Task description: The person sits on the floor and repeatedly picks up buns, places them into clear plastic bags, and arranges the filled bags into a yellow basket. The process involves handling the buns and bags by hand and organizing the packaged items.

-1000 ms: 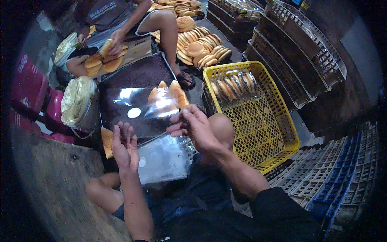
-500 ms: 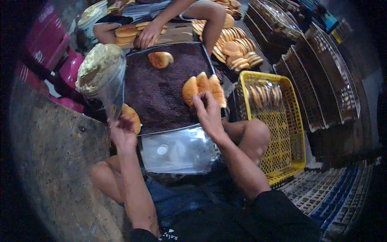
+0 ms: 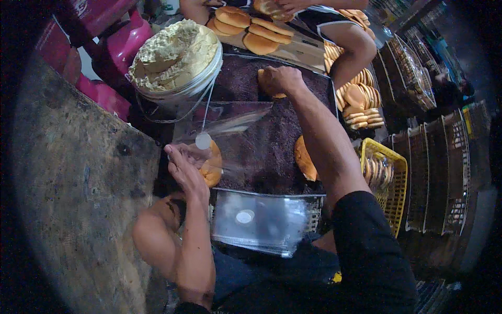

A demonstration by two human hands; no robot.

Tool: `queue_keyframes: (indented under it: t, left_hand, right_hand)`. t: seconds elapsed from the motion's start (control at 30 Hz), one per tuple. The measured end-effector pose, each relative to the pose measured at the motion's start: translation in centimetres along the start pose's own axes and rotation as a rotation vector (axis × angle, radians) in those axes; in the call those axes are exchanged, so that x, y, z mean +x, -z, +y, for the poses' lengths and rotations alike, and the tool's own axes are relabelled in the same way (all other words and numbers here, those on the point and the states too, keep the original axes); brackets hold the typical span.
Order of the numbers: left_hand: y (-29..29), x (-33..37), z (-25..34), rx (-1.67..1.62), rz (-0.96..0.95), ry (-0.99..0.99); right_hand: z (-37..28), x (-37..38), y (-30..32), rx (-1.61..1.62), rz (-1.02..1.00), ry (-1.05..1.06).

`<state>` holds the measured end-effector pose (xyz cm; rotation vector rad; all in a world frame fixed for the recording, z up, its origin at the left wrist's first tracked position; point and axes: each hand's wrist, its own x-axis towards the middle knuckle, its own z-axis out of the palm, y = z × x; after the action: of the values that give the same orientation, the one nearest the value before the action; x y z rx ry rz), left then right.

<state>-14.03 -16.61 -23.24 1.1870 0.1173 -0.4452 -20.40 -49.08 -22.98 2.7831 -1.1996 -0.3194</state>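
My left hand (image 3: pixel 187 168) has its fingers closed on a clear plastic bag (image 3: pixel 230 123) with a round white sticker, which spreads over the left of the tray. A bun (image 3: pixel 213 170) lies right beside those fingers, at the tray's near left edge. At the far side of the tray, my right hand (image 3: pixel 285 81) is closed round another golden bun (image 3: pixel 263 83), its fingertips partly hidden. Dark brown crumbs cover the tray (image 3: pixel 266 149). Partly behind my right forearm is one more bun (image 3: pixel 303 159). A stack of clear bags (image 3: pixel 259 222) lies at the near edge.
A white bucket of pale cream (image 3: pixel 175 57) stands at the tray's far left corner. Opposite, another person's hand (image 3: pixel 293 5) is at a bun, above sliced buns (image 3: pixel 266 36) on cardboard. More buns (image 3: pixel 361 99) and a yellow crate (image 3: pixel 400 183) are at the right.
My right hand has moved from the buns at the tray's right side to the bun at its far side. The plastic bag has swung over the tray. The whole view has shifted.
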Motion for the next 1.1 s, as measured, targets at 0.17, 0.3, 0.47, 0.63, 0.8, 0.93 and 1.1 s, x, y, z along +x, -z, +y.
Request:
queue_keyframes:
  t: [0.17,0.3,0.47,0.63,0.8,0.93,1.1]
  left_hand:
    - [1.2,0.7,0.6,-0.034,-0.047,0.025]
    - [2.1,2.3,-0.1,-0.054,0.111,-0.001]
    - [5.1,5.0,-3.7,-0.147,-0.021,0.011]
    - [0.8,0.9,0.0,-0.118,-0.113,-0.037]
    - [1.0,1.9,1.4,0.192,-0.014,-0.267]
    - [-1.7,-0.8,1.3,0.327,-0.028,-0.306]
    - [-3.2,-6.1,0.7,0.275,-0.128,-0.289]
  right_hand:
    - [-3.1,0.4,2.1,-0.090,-0.117,0.134]
    - [-2.8,-6.9,-4.0,0.455,0.365,-0.073]
    - [-2.4,-11.7,-7.8,0.269,0.603,-0.102]
    - [2.7,-14.5,-0.1,0.605,0.271,-0.129]
    - [4.0,-26.3,6.0,1.233,0.227,-0.244]
    - [7.5,-32.6,5.8,1.514,0.259,-0.133]
    - [5.5,-33.5,7.0,1.367,0.241,-0.042]
